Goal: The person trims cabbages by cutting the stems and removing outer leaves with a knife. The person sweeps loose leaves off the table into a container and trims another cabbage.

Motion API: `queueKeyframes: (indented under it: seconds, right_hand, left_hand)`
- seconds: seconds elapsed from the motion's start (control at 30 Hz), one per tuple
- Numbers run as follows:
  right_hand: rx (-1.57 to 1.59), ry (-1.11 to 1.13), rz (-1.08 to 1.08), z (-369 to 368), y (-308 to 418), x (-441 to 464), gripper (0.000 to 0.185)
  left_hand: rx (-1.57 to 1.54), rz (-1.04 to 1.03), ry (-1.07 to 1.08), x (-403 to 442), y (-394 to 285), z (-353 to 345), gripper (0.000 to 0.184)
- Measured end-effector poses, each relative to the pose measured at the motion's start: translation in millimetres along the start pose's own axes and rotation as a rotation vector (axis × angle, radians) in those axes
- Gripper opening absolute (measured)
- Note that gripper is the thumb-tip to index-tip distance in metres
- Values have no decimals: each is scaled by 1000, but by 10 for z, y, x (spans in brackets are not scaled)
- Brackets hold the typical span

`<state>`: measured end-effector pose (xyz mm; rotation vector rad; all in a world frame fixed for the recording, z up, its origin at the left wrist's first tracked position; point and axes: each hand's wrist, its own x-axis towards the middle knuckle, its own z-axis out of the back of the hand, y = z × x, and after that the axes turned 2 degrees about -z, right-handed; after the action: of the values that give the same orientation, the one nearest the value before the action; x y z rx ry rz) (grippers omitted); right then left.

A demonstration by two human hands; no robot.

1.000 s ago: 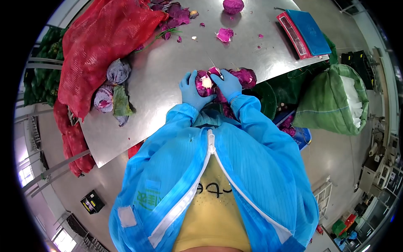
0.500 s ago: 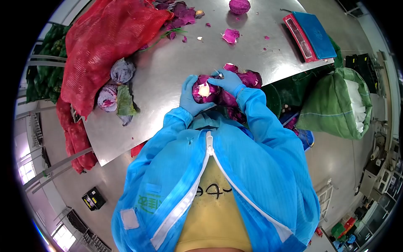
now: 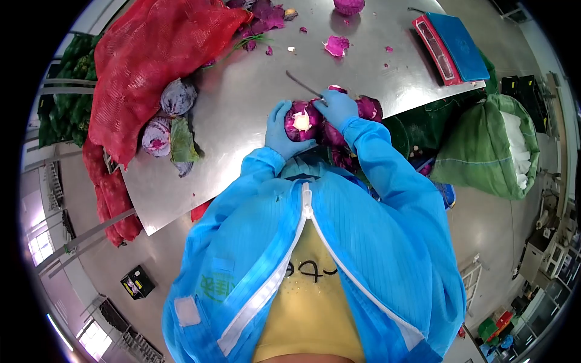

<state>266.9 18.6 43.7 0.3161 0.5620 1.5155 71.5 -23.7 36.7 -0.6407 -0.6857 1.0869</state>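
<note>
In the head view my gloved left hand (image 3: 281, 130) is curled round the side of a red cabbage (image 3: 302, 121), whose pale cut stem end faces up. My gloved right hand (image 3: 338, 109) grips a knife (image 3: 302, 83); its thin dark blade points up and left above the cabbage, and the handle is hidden in the fist. Right beside this hand lies another red cabbage (image 3: 368, 109), with more purple heads partly hidden under the right forearm.
A red mesh sack (image 3: 157, 66) lies on the steel table (image 3: 242, 91), with loose cabbages (image 3: 178, 97) beside it. Torn leaves (image 3: 336, 46) and a lone cabbage (image 3: 349, 5) are farther back. A blue-and-red scale-like object (image 3: 454, 48) sits right, above a green sack (image 3: 487, 148).
My right hand has lifted slightly off the cabbage and turned, so the knife blade now shows, pointing up-left. The left hand still holds the cabbage.
</note>
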Motion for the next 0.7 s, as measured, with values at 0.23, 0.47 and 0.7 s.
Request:
queueKeyframes:
  seconds: [0.23,0.47,0.7]
  right_hand:
    - [647,-357,-344,-528,-367,-215,25]
    - [857,-450,-632,-701,-605,-290,26]
    - [492,-312,-76,-249,256,-357,57]
  left_hand:
    - [-317,198,-149,-21,294,-42,100]
    - [-439,295,-190,28,430,-9,100]
    - [-299,397,-225,-40,551,-5,103]
